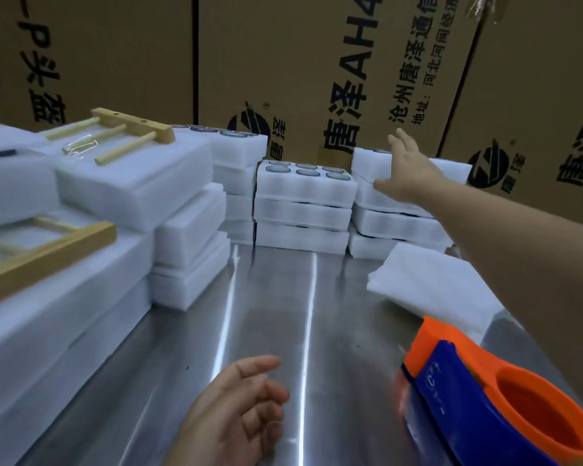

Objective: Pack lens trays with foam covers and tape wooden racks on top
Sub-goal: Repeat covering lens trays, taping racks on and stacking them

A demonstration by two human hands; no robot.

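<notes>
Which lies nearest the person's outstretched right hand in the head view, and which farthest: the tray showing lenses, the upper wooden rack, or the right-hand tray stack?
1. The right-hand tray stack: back right, at the right hand.
2. The tray showing lenses: tops the next stack leftward.
3. The upper wooden rack: far left, on foam.

The right grip [409, 171] is a bare hand, a little blurred, with slim fingers and nails too small to make out. The forearm [519, 250] behind it is uncovered along all of its visible length. The left grip [236, 412] is likewise a bare hand, with skin folds at the finger joints and an uncovered wrist [196, 445].
</notes>
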